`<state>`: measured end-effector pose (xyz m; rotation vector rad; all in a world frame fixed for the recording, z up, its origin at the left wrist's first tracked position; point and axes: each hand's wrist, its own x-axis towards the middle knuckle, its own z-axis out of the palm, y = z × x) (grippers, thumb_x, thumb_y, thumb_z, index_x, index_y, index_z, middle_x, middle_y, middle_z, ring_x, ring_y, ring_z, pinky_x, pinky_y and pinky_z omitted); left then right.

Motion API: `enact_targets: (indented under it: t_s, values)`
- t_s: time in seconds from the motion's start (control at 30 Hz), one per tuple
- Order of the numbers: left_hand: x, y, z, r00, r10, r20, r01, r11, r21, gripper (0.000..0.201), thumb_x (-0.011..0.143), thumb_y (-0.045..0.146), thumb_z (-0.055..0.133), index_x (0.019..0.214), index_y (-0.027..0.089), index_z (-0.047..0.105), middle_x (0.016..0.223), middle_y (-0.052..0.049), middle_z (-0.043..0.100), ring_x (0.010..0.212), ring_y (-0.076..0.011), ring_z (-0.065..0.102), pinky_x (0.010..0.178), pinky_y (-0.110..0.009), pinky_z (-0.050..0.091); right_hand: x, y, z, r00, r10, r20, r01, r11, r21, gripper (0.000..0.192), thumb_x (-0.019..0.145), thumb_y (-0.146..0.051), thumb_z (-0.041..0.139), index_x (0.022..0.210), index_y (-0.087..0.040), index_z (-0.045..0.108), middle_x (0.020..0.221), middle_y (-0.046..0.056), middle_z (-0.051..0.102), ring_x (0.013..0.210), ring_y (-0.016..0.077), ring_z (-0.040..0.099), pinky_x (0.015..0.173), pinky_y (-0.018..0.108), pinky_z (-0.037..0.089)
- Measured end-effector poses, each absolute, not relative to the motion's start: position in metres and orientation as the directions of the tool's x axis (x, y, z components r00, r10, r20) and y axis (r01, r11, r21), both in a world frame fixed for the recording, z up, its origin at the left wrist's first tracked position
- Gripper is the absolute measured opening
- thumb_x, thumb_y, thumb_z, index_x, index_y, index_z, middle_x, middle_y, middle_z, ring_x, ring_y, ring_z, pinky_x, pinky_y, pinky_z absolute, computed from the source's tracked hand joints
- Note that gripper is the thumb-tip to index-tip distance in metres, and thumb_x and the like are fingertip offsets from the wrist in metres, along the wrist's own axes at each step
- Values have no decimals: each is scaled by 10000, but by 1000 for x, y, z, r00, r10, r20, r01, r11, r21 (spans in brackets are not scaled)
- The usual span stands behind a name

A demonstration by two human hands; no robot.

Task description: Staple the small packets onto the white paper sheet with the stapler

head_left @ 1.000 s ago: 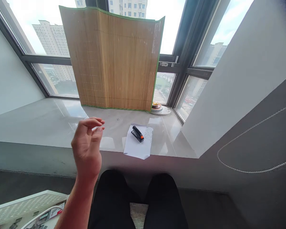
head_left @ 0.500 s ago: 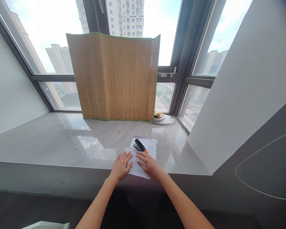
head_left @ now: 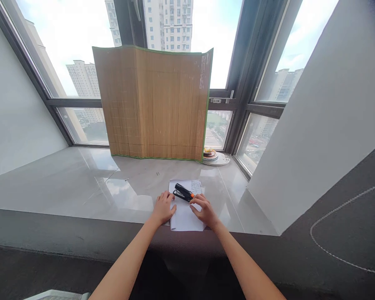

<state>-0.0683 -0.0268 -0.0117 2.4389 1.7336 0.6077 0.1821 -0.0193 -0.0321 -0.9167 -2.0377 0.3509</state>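
A few white sheets of paper (head_left: 187, 221) lie stacked on the pale sill, their front edge reaching past the sill's edge. Handwriting shows on the upper right of the paper. Across the top of the sheets rests a black stapler (head_left: 183, 192) with an orange part at its right end. My left hand (head_left: 164, 208) lies on the left edge of the paper, fingers forward and thumb apart. On the right side, my right hand (head_left: 204, 211) has its fingers bent beside the stapler's orange end, with a gap between thumb and fingertips; whether it touches the stapler I cannot tell.
A bamboo mat (head_left: 162, 104) with green edging stands upright against the window. Beside its lower right corner sit stacked plates (head_left: 217, 159). A few tiny slivers (head_left: 158, 173) lie on the tiled sill (head_left: 90, 187). A slanting white wall (head_left: 287, 146) bounds the right.
The paper has been turned straighter, and the stapler on it lies more level. My hands have shifted slightly; the right hand's fingers are more bent, closer to the stapler's orange end.
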Motion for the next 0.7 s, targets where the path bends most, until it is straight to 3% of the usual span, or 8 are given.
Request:
enact_targets:
  t_s: [0.1, 0.2, 0.27, 0.43, 0.7]
  values:
    - [-69, -23, -22, 356, 885, 300, 822, -450, 349, 421, 916, 184, 585, 1336, 189, 617, 1524, -161, 525, 1419, -349, 471, 1211, -534, 342, 183, -9, -36, -150, 777, 611, 559, 576, -596, 312, 937, -274, 688, 1245, -244, 718, 1219, 110, 687, 1149, 288, 626, 1038, 470, 517]
    - [-72, -22, -29, 394, 874, 284, 767, -483, 422, 410, 938, 199, 568, 1346, 190, 614, 1539, -159, 518, 1408, -346, 500, 1199, -523, 381, 176, 7, -38, -102, 817, 568, 572, 515, -638, 518, 906, -325, 744, 1402, -230, 627, 1327, 124, 663, 1219, 303, 617, 1076, 484, 505]
    - [-74, -21, -30, 371, 884, 285, 759, -465, 455, 374, 937, 244, 596, 1306, 186, 622, 1489, -171, 535, 1354, -350, 543, 1163, -520, 420, 169, 16, -39, -153, 835, 529, 575, 511, -639, 517, 888, -314, 760, 1383, -227, 638, 1281, 114, 700, 1170, 291, 650, 1050, 460, 522]
    - [-76, -16, -34, 299, 908, 292, 745, -414, 523, 417, 935, 322, 631, 1316, 171, 553, 1366, -169, 562, 1244, -346, 606, 1084, -502, 475, 166, 19, -44, -184, 881, 436, 621, 448, -643, 288, 887, -222, 705, 1171, -220, 749, 1042, 91, 773, 1012, 277, 705, 945, 413, 548]
    - [-80, -14, -38, 294, 914, 280, 697, -406, 591, 554, 910, 458, 710, 1358, 202, 509, 1419, -163, 544, 1298, -359, 580, 1112, -503, 452, 188, -5, -46, -109, 905, 411, 381, 420, -824, 356, 817, -255, 714, 1172, -238, 736, 1103, 64, 804, 1017, 259, 755, 988, 425, 567]
